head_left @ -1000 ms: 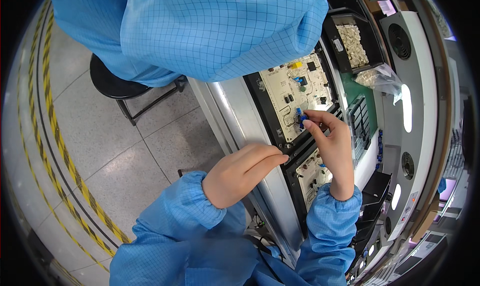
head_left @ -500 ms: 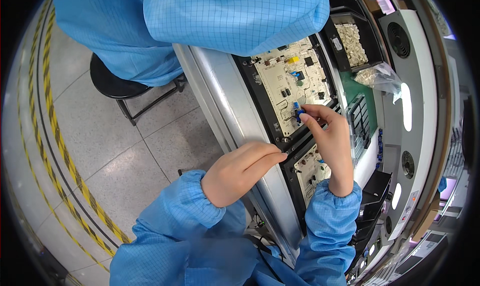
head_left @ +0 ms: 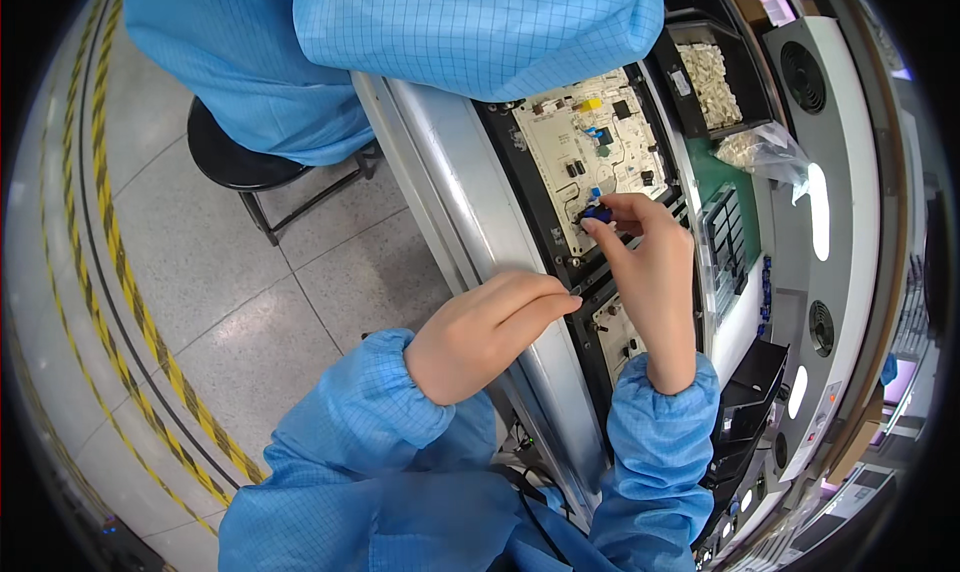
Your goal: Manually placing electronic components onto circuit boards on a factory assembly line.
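Note:
My right hand pinches a small blue component between thumb and fingertips, held against the lower edge of a pale circuit board lying in a black carrier on the conveyor. A second board lies partly hidden under that hand. My left hand rests on the grey metal rail of the line, fingers loosely curled and holding nothing. Both forearms are in blue cleanroom sleeves.
A co-worker in a blue checked gown sits on a black stool just ahead. A black bin of white parts, a clear bag of parts and a green mat lie to the right. Yellow-black floor tape curves at left.
The board in its carrier has slid further along the line, away from me. My right hand has followed it with the blue component. The left hand has stayed on the rail.

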A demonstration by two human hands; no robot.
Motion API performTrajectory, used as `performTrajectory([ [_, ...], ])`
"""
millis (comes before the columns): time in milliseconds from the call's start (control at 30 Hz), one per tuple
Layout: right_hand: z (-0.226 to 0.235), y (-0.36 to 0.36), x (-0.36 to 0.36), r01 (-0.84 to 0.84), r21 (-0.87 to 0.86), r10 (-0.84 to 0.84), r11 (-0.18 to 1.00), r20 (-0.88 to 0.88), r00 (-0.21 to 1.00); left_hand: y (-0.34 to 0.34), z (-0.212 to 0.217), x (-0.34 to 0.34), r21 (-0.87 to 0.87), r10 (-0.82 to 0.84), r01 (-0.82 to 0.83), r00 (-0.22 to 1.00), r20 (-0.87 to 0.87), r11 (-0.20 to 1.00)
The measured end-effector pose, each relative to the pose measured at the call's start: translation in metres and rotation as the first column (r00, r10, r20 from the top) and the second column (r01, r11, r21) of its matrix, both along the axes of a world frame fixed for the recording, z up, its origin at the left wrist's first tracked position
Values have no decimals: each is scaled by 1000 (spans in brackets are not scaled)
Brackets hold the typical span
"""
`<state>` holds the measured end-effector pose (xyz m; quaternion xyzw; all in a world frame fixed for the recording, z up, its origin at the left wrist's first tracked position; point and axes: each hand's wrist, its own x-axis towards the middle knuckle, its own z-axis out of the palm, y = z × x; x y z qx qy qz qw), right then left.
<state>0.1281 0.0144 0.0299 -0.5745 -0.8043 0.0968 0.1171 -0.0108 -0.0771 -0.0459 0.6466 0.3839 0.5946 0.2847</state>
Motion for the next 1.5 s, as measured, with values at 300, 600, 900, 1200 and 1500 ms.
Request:
performTrajectory([
  [300, -9, 6, 8, -38, 56, 42, 998, -72, 997, 25, 16, -27, -28, 167, -170, 982, -85, 985],
  [600, -10, 10, 10, -144, 124, 149, 982, -31, 988, 88, 14, -34, 12, 4, 0, 937, -349, 1000],
  [900, -18, 6, 8, -193, 205, 198, 960, -6, 980, 104, 15, -32, 12, -22, 29, 915, -404, 999],
  [1200, -17, 7, 6, -81, 140, 92, 987, -69, 993, 127, 24, -34, -47, -184, 194, 787, -589, 980],
  [1500, 4, -31, 53, -47, 291, 127, 956, -265, 956, 121, 36, -29, -123, -250, 228, 700, -669, 966],
])
